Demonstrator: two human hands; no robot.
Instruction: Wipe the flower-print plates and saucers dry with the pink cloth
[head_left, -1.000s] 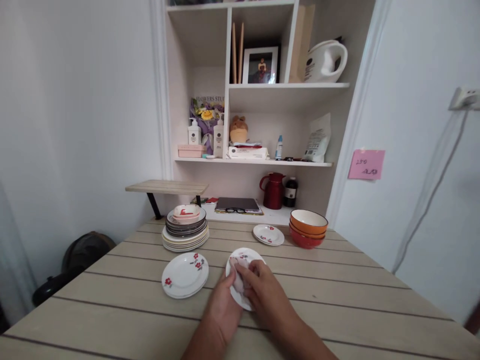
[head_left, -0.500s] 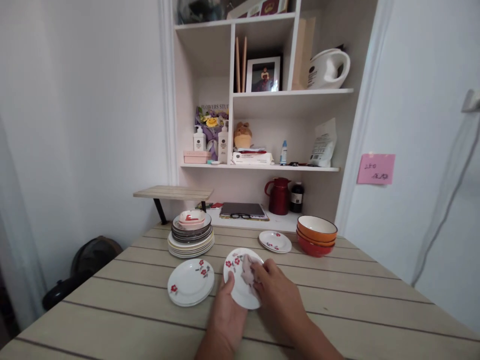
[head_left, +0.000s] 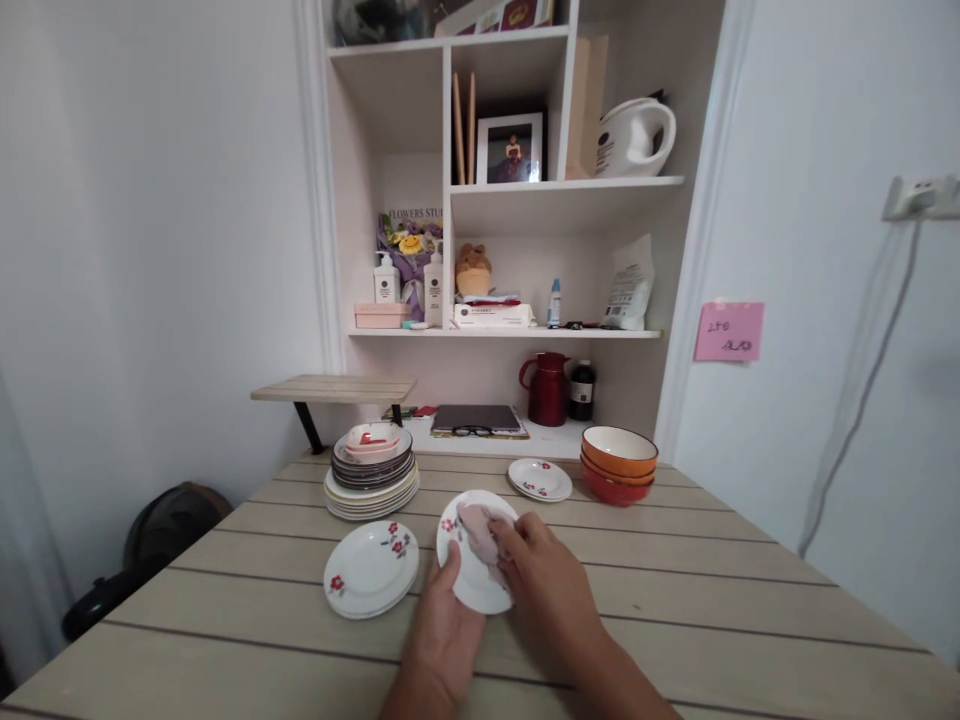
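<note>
A small white plate with red flowers is tilted up above the table in my left hand, thumb on its rim and the other fingers out of sight beneath. Bunched in the fingers of my right hand is a pale pinkish cloth, pressed against the plate's face and covering part of the flower pattern. To the left lies a short stack of larger flowered plates. Beyond my hands, a pair of small flowered plates rests on the tabletop.
Orange and red bowls stand nested at the right back. At the left back rises a tall stack of mixed plates topped by a small dish, near a raised wooden shelf. A red jug and a laptop sit behind the wooden table.
My right hand has shifted the cloth up and left across the plate, spreading over more of the flowers. The whole scene sits slightly further left as the head view turned right.
</note>
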